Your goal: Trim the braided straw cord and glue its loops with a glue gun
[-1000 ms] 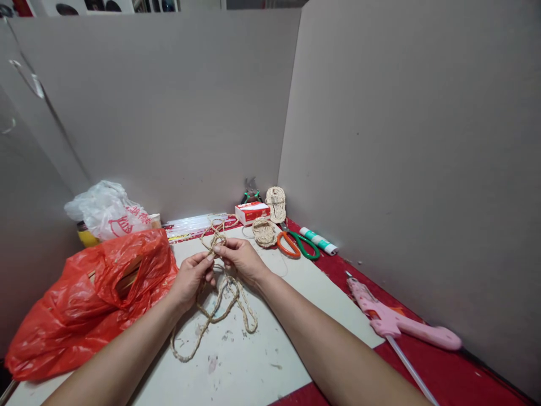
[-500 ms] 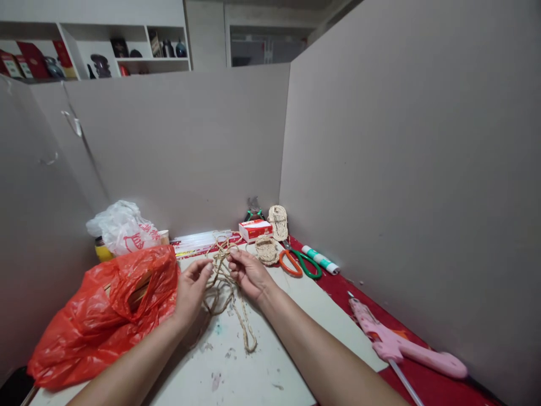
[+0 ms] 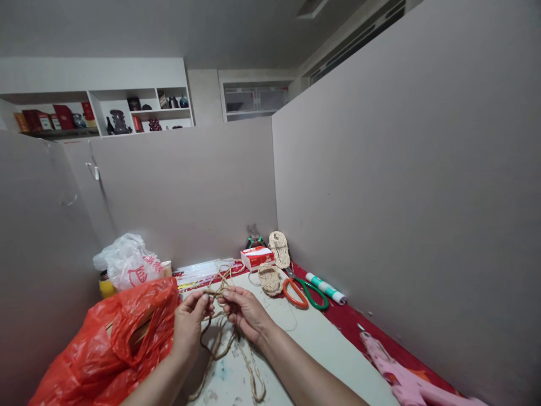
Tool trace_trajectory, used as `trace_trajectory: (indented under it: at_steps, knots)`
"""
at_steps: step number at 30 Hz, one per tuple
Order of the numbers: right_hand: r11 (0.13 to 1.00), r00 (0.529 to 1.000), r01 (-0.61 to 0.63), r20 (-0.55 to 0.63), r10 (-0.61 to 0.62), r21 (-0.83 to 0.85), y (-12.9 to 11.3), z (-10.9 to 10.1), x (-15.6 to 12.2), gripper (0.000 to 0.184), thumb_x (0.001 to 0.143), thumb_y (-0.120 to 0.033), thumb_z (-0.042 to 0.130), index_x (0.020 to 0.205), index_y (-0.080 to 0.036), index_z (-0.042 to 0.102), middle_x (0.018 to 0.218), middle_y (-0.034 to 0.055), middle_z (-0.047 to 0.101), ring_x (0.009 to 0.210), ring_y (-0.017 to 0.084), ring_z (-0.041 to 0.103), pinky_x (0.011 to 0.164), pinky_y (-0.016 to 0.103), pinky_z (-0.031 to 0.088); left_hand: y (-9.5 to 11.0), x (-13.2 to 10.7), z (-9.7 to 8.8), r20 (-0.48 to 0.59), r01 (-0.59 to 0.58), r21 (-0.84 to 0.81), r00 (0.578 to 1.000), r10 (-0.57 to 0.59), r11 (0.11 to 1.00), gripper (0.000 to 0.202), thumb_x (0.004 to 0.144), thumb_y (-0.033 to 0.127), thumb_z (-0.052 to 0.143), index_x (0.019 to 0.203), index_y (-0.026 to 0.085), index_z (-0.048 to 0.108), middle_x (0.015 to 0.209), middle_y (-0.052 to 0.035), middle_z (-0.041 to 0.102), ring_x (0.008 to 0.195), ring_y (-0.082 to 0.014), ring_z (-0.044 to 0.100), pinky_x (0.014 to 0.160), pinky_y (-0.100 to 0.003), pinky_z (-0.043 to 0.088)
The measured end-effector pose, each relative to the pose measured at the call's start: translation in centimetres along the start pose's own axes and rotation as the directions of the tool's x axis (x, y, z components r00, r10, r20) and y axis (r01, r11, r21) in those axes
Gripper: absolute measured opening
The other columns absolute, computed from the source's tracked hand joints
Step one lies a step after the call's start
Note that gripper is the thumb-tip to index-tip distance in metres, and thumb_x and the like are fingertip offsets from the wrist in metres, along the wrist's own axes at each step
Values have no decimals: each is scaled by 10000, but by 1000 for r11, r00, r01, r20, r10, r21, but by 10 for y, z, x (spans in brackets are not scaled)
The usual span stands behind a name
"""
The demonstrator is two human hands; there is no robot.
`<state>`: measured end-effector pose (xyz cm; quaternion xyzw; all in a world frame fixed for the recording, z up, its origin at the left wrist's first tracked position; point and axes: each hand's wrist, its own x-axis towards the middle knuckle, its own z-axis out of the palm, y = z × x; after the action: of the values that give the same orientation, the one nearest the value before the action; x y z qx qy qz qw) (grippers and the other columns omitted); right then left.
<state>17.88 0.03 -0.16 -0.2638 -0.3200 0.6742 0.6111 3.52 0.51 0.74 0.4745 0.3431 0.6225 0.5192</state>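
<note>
We have the braided cord (image 3: 213,292) between both hands, over the near-middle of the bench (image 3: 315,332). The fingers of our left hand (image 3: 190,316) close in a pinch on it; those of our right hand (image 3: 247,316) pinch it just beside, with only a short span between. Slack loops hang below and trail on the bench, while more cord bunches beyond our fingertips. We seem to be sorting or shaping that bunched part. As we judge it, the next move calls for one steady pinch while the other hand guides a strand, without snagging the loose loops.
</note>
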Motion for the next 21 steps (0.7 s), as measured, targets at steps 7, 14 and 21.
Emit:
trace_trajectory:
  at_steps: [7,14,21]
  knots:
    - [986,999,27,-25,-31,-163,-1,1,1,321,614,-374,745,753,-155,556,750,71,684,508,113,588,394,185,396,11,-2,2,13,25,31,1000,-26,999,328,619,376,760,807,160,600,620,11,649,552,-132,615,552,-241,499]
    - [788,889,345,-91,-448,-510,-11,1,-1,326,731,-355,649,1023,-225,587,1096,70,623,1032,216,558,818,336,461,11,-4,4,28,22,111,999,-25,994,284,647,369,730,735,170,548,605,21,650,511,-133,630,521,-234,497]
    - [395,778,514,221,-588,-761,-3,3,-3,157,728,-217,663,858,-268,736,839,33,707,856,222,597,899,385,382,7,-8,6,83,18,167,996,-32,986,252,654,351,727,725,160,581,624,23,646,502,-129,630,509,-232,499]
